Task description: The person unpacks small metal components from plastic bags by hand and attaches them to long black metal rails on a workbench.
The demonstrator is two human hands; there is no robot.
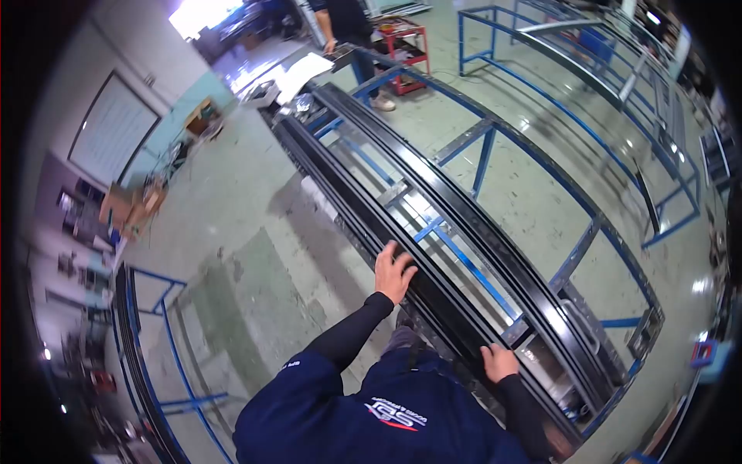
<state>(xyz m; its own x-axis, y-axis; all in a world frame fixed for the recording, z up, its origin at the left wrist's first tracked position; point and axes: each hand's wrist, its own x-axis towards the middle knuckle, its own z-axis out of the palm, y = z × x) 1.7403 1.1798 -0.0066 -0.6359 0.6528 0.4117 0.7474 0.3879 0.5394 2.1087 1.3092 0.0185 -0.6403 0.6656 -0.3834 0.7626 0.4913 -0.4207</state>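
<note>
Two long black metal profiles lie side by side on a blue metal frame (485, 164). My left hand (393, 274) is over the near profile (352, 203), fingers spread, with nothing held in it. Farther down the same profile, my right hand (499, 362) rests at its edge, thumb raised and the other fingers partly hidden. The far profile (464, 213) runs parallel, beyond a gap where blue crossbars show.
Another person (348, 27) stands at the far end of the frame, near a red cart (406, 50). More blue racks stand at the right (541, 93) and lower left (166, 332). Cardboard (127, 207) lies along the left wall.
</note>
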